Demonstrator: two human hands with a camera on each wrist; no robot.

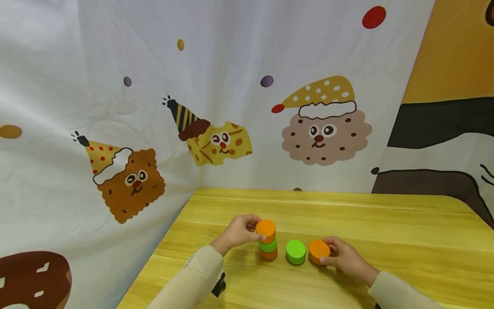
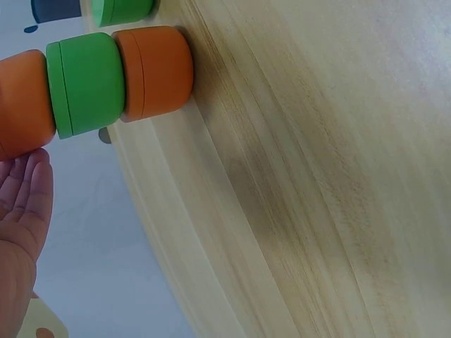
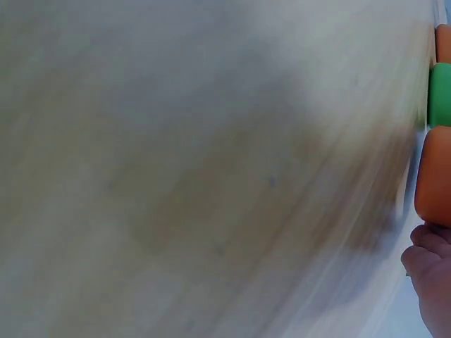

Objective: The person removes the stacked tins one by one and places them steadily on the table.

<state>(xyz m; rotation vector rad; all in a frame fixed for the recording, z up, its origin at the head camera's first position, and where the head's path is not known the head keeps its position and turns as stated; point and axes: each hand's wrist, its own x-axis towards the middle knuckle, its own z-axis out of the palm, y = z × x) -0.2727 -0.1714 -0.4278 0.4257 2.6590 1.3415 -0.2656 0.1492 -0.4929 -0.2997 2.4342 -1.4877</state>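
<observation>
Three round blocks stand in an upright stack: an orange block (image 1: 266,231) on top, a green block (image 1: 268,246) in the middle and another orange block (image 1: 269,255) at the bottom. My left hand (image 1: 240,231) holds the top one between thumb and fingers. Just right of the stack, a single green block (image 1: 296,251) sits on the table. Beside it, my right hand (image 1: 347,259) pinches a further orange block (image 1: 318,252) from its right side. In the right wrist view, that orange block (image 3: 435,176) shows only at the edge; whether it touches the table is unclear.
The light wooden table (image 1: 308,210) runs back to a white cloth (image 1: 231,51) printed with cartoon biscuits and cheese, which also hangs along the left side. A black strap piece (image 1: 219,285) shows at the left wrist.
</observation>
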